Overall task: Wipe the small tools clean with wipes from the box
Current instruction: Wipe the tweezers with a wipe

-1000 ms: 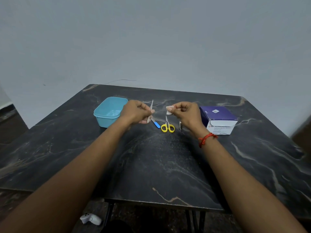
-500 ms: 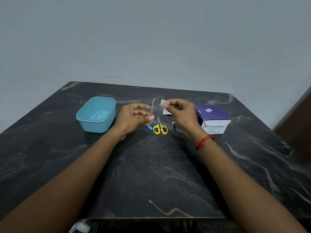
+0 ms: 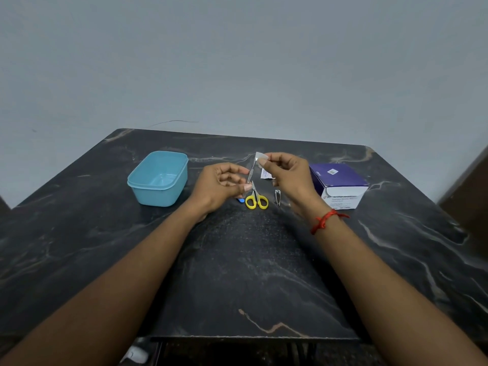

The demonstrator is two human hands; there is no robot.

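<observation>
Through the head camera: gripping the lower end of a slim metal tool (image 3: 251, 173) with the left hand (image 3: 221, 186), fingers curled, tip angled toward 12 o'clock, likely to leave the shaft bare for rubbing. Pinching a small white wipe (image 3: 258, 156) onto that upper tip with the right hand (image 3: 287, 175), a torn sachet (image 3: 266, 174) seemingly tucked under the same fingers. Lying on the worktop (image 3: 237, 260) at 6 o'clock of the hands, awaiting a turn: yellow scissors (image 3: 256, 199), a nail clipper (image 3: 277, 197); at 3 o'clock the box (image 3: 339, 184), handy for fresh wipes, at 9 o'clock a blue tub (image 3: 158, 178).
</observation>
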